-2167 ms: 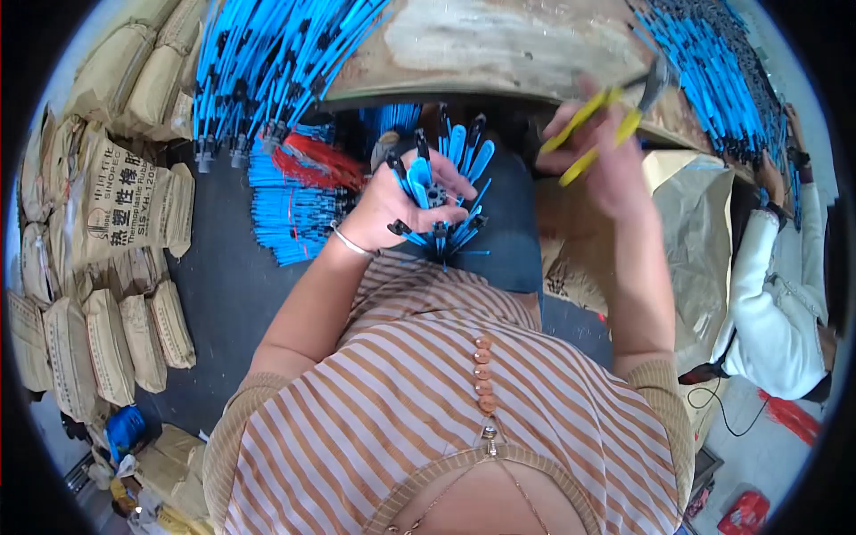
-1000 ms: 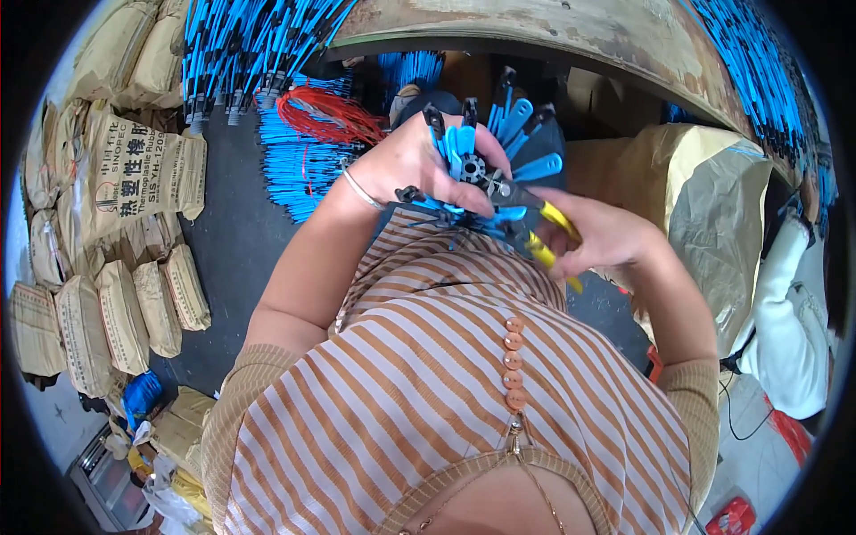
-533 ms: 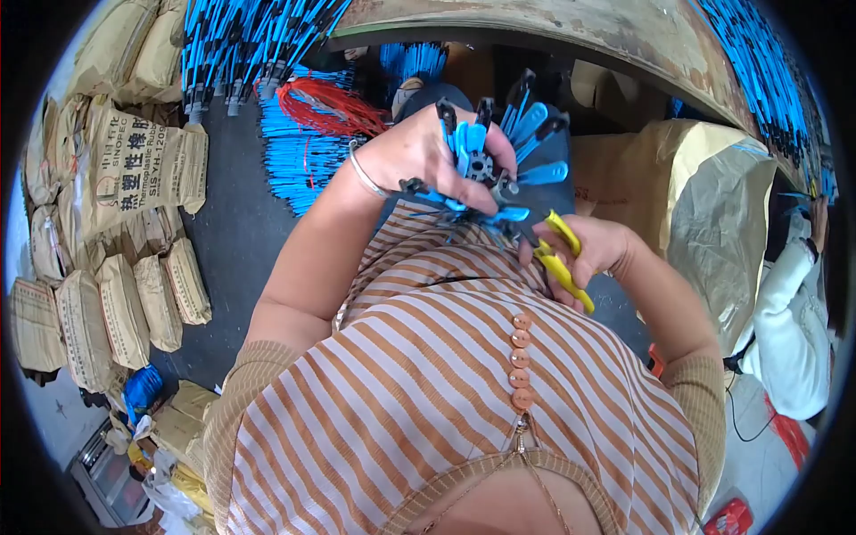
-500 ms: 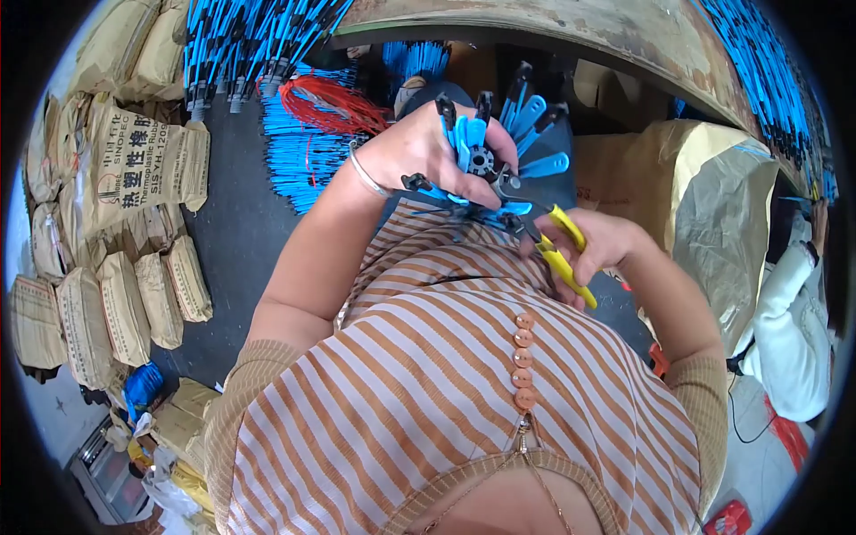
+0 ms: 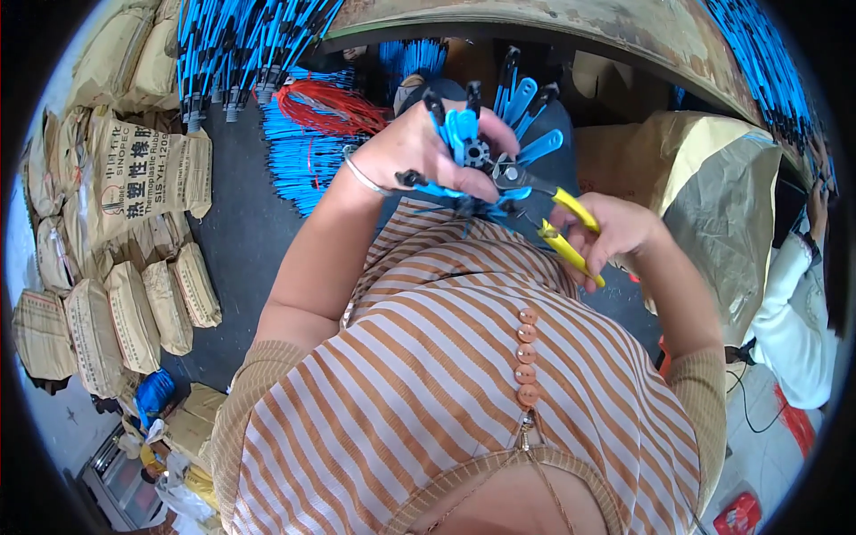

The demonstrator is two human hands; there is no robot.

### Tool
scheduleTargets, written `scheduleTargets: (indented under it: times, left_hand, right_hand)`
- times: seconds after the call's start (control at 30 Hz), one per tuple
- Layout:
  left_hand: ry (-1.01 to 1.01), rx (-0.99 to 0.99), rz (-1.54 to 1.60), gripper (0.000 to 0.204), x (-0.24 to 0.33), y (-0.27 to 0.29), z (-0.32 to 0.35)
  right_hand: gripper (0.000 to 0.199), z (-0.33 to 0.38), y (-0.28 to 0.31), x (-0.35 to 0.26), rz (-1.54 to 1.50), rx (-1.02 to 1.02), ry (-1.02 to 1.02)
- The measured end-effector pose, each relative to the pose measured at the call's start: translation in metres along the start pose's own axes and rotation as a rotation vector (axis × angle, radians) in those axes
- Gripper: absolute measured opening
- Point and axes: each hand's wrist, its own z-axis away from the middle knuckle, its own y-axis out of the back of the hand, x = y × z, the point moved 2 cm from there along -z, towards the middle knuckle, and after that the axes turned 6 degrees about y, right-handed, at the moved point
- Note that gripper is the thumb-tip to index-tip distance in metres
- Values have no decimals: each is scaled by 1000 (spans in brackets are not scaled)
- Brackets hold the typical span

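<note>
The blue-black spoked assembly point(image 5: 478, 153) sits between left fingers point(image 5: 473, 184).

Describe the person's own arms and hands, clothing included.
Short, ribbed tan sleeves leave the forearms bare. The left hand is ungloved, with a thin silvery bangle at its wrist. The right hand is ungloved too, no bangle visible.

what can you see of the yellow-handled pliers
The pliers have a grey metal head and two yellow, plastic-looking handles, spread apart in the right hand. They slant, head up and left in the picture, beside the black hub of the blue cluster held by the left hand. Whether the jaws touch the cluster cannot be told.
</note>
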Motion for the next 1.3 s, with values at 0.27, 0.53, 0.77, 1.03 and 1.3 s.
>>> scheduleTargets:
  times: [0.27, 0.53, 0.77, 1.03, 1.3]
  left_hand:
    - [40, 91, 12, 38, -6, -2, 5]
    - [82, 128, -47, 34, 2, -4, 4]
    - [-72, 179, -15, 32, -4, -8, 6]
    - [-46, 129, 58, 35, -7, -5, 11]
    - [-82, 96, 119, 32, -2, -13, 8]
  right_hand:
    - [88, 1, -29, -32, 1030, 478, 168]
    - [73, 6, -43, -29, 1394, 770, 355]
    - [45, -17, -22, -2, 1237, 885, 440]
    - [37, -13, -24, 2, 1284, 922, 509]
    - [35, 19, -68, -58, 1606, 839, 106]
